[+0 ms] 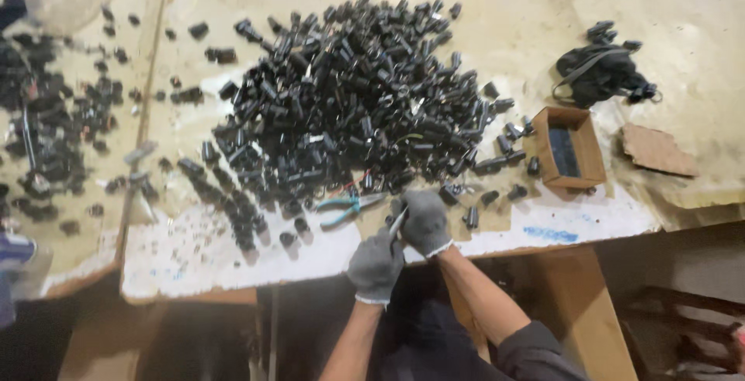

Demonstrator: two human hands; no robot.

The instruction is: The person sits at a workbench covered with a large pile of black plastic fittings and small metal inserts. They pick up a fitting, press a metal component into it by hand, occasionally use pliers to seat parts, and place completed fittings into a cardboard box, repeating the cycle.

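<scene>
Both hands in grey knit gloves, close together at the near edge of the worn table (233, 249). Left hand (375, 266) is clenched around the lower end of a thin pale tool (397, 223); can't tell what kind, too small & blurred. Its long axis runs slanted, lower-left to upper-right, upper end pointing toward the right hand (424, 220). Right hand is curled shut around the tool's upper end, knuckles up; whether it pinches a part too can't tell. Just left of the hands lie teal-handled pliers (347, 206), handles pointing left, w/ a red wire beside. Beyond: big heap of small black cylindrical parts (349, 102). Right of heap an open cardboard box (570, 148), black bundle (601, 71) further back.
</scene>
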